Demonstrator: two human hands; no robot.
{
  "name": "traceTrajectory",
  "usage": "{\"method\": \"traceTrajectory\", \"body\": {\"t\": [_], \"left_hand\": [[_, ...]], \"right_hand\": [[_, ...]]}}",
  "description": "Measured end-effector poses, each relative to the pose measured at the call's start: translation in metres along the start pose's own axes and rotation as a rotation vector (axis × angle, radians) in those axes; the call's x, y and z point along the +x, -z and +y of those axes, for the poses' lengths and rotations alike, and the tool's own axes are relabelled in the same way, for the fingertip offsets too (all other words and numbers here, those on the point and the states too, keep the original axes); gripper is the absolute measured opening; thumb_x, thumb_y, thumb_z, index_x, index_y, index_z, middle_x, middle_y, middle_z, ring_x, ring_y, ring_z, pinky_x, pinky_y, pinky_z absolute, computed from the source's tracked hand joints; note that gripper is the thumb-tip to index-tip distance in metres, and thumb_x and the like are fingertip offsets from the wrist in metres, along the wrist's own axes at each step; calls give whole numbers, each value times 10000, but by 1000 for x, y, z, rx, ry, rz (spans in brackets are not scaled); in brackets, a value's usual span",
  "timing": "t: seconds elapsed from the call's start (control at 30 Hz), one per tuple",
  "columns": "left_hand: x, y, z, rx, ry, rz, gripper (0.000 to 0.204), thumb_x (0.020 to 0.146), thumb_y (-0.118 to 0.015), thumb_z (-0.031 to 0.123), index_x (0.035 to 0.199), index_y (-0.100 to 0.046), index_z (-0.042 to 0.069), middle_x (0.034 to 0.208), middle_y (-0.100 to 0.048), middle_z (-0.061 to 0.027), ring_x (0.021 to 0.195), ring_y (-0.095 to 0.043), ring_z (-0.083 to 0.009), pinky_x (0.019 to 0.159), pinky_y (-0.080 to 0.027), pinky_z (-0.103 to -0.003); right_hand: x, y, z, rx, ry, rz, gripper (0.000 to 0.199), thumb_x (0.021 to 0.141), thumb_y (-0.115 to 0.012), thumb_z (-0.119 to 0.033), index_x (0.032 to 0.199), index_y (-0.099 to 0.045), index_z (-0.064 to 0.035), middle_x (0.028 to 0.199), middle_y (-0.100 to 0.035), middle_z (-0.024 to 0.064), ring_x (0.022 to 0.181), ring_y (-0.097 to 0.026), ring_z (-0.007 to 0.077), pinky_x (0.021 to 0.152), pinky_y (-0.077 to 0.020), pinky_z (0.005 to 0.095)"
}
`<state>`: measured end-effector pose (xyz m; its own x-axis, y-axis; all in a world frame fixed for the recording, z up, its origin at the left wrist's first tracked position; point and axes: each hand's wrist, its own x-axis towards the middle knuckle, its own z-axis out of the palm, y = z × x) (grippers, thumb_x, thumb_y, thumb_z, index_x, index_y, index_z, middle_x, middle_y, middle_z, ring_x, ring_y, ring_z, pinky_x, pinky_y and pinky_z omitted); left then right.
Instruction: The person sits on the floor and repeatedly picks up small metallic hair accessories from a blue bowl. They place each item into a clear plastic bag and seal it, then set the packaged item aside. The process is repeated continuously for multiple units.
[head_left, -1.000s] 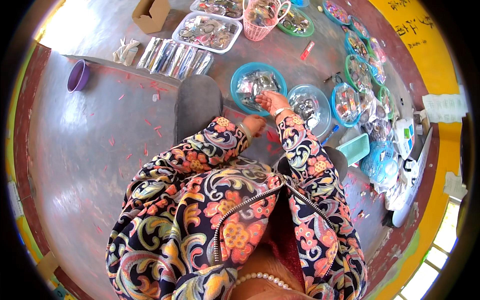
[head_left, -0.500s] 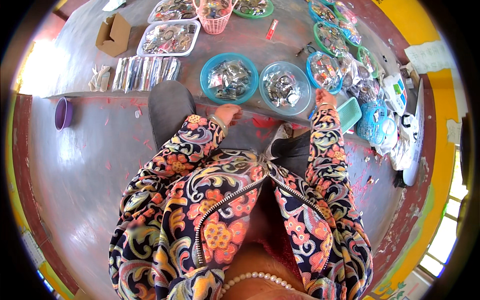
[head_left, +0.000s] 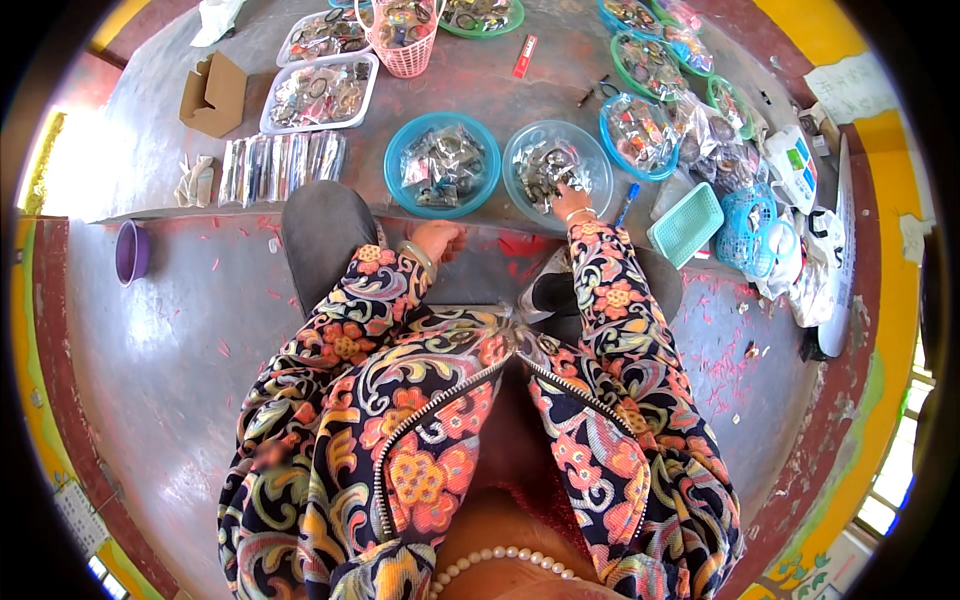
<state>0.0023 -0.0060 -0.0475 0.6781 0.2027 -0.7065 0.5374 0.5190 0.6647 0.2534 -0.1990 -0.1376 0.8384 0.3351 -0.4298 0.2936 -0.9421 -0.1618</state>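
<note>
In the head view, the person's right hand (head_left: pixel 572 203) is at the near edge of a clear basin (head_left: pixel 592 143), fingers bent down among small dark items (head_left: pixel 546 172) inside (whether it grips one cannot be told). Left of it, the left hand (head_left: pixel 438 240), loosely curled, contents hidden, rests just below a blue basin (head_left: pixel 394 150) of packets. Right of the grip lie a blue pen (head_left: pixel 628 203) and a green basket (head_left: pixel 685 225) on a grey platform (head_left: pixel 462 85); beyond, a yellow wall (head_left: pixel 885 165).
</note>
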Motion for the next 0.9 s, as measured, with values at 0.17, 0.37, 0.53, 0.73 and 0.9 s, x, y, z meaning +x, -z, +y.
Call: {"method": "traceTrajectory", "body": {"t": [0.17, 0.37, 0.53, 0.73, 0.9], "left_hand": [[-6, -1, 2, 15, 15, 19, 172, 794, -479, 169, 906, -554, 62, 844, -571, -38, 737, -546, -137, 588, -395, -261], [-12, -8, 8, 48, 26, 2, 175, 799, -473, 178, 907, -550, 64, 845, -571, -39, 748, -549, -137, 594, -393, -264], [-10, -2, 6, 47, 15, -3, 185, 801, -473, 189, 909, -547, 58, 850, -569, -38, 752, -549, -137, 599, -389, -264], [-6, -2, 6, 55, 4, -26, 202, 800, -479, 206, 914, -550, 56, 865, -570, -42, 767, -543, -139, 601, -380, -263], [-17, -10, 17, 46, -47, -55, 226, 799, -487, 221, 941, -544, 55, 854, -577, -45, 735, -547, -135, 584, -395, -269]], "right_hand": [[-3, -5, -20, -45, -116, -128, 467, 736, -501, -391, 1170, -447, -227, 1226, -322, 217, 1133, -333, 381, 903, -313, 459], [2, -19, -10, -45, -159, 109, 422, 753, -456, -349, 965, -579, -6, 1043, -535, 209, 968, -518, 344, 828, -411, 388], [-11, 7, -19, -78, -83, 72, 305, 770, -434, -234, 857, -627, -15, 977, -575, 180, 924, -549, 305, 794, -435, 361], [-44, 70, -35, -5, -48, 141, 264, 757, -441, -193, 786, -633, -14, 859, -596, 195, 819, -579, 324, 708, -465, 377], [-63, 88, -33, 1028, 106, -117, 298, 789, -430, -192, 941, -557, 30, 941, -575, 163, 841, -569, 271, 707, -456, 358]]}}
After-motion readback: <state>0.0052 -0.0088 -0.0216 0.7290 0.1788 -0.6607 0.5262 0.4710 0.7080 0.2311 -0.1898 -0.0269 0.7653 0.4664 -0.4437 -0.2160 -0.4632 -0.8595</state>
